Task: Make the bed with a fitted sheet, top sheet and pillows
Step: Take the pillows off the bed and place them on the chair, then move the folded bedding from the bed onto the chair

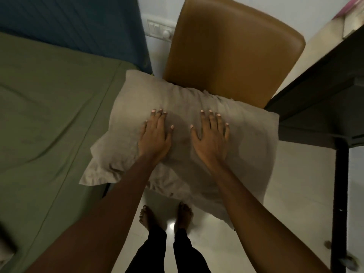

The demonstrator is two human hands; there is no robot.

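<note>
On brown chair beside bed, grey pillow lies flat. Left hand and right hand both spread, pressing top. Best way, likely: slide hands to pillow ends, grab firm, lift onto green sheet near headboard.
</note>
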